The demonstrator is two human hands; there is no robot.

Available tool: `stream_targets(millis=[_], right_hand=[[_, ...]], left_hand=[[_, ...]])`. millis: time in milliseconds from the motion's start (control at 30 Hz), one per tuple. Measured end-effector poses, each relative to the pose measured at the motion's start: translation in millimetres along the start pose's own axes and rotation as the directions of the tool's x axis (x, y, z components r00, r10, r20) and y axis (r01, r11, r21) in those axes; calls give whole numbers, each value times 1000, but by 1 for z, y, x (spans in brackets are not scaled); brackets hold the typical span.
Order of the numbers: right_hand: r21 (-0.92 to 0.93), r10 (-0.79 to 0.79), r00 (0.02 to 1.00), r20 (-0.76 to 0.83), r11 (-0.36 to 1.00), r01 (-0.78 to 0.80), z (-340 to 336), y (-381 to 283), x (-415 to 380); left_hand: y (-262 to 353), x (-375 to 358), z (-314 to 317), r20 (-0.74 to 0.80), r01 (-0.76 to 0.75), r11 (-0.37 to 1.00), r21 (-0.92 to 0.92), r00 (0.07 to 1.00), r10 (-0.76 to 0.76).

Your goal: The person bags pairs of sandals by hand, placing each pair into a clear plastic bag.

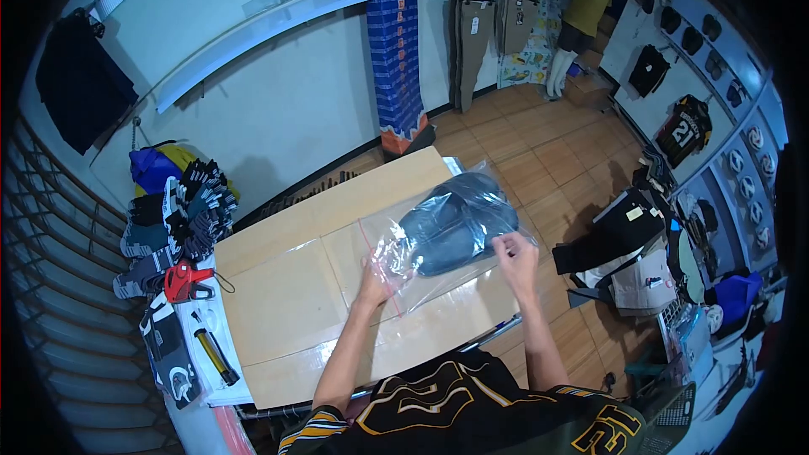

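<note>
A clear plastic zip bag point(421, 244) with a red seal strip lies on a cardboard-covered table point(295, 286). Inside it sits a folded dark blue-grey garment point(455, 223). My left hand point(375, 282) presses on the bag's open end beside the red strip. At the bag's right edge my right hand point(516, 257) pinches the plastic. Both forearms reach out from a black jersey with yellow lettering.
A red tagging gun point(185, 281), a dark marker-like tool point(215, 355) and stacked socks or gloves point(181, 211) sit left of the table. Clothes hang on a rack point(632, 244) to the right. Trousers, a mannequin and jerseys line the far walls.
</note>
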State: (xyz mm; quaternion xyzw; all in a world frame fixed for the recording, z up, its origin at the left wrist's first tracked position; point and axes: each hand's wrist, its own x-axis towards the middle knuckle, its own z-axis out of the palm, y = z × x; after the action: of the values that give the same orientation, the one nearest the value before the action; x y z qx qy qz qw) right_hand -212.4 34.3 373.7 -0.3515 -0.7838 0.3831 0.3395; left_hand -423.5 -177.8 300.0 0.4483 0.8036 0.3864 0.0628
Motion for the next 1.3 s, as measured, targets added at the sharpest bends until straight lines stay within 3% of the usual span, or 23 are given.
stream_targets(millis=[67,100,167,267,333,400,433,500,600,700,900,1133,1300], right_hand=[[-16,21,993,-112,1000,-23,-16,19,15],[-13,22,994,-105,1000,-23,-21,27,23],[-40,103,981,-162,993,-111,-28,42,41],[-17,106,979,-176,994,-111,-23,81,75],[16,127,986,-110,992,-126,-14,115,100],[85,222,971,88,970,-229,-2,138,120],[88,215,971,107,971,-224,1,144,127],[296,373,837,400,812,-503,8,140,136],[317,343,827,445,803,-504,18,132,140],[378,328,812,483,758,-531,19,130,143],[356,245,892,381,851,-386,24,147,148],[400,265,906,331,830,-389,-29,163,180],[275,102,977,185,949,-151,-104,181,225]], left_hand=[[-7,-5,3,13,37,993,-112,999,-36],[-9,-6,5,-20,-22,1000,9,1000,22],[-10,-9,5,-37,-31,999,14,999,32],[0,-12,-1,-69,17,1000,-18,997,-19],[10,-18,-6,-83,86,995,-56,992,-90],[17,-27,-9,-162,112,994,0,981,-110],[18,-31,-9,-175,128,992,6,977,-125],[19,-41,-10,-249,169,986,-3,954,-165],[22,-51,-11,-290,271,962,43,924,-248],[31,-54,-11,-355,281,960,-1,897,-263],[24,-57,-7,-422,248,968,-33,875,-238],[34,-56,-9,-420,280,958,-59,864,-278],[34,-56,-8,-436,300,953,-51,852,-292]])
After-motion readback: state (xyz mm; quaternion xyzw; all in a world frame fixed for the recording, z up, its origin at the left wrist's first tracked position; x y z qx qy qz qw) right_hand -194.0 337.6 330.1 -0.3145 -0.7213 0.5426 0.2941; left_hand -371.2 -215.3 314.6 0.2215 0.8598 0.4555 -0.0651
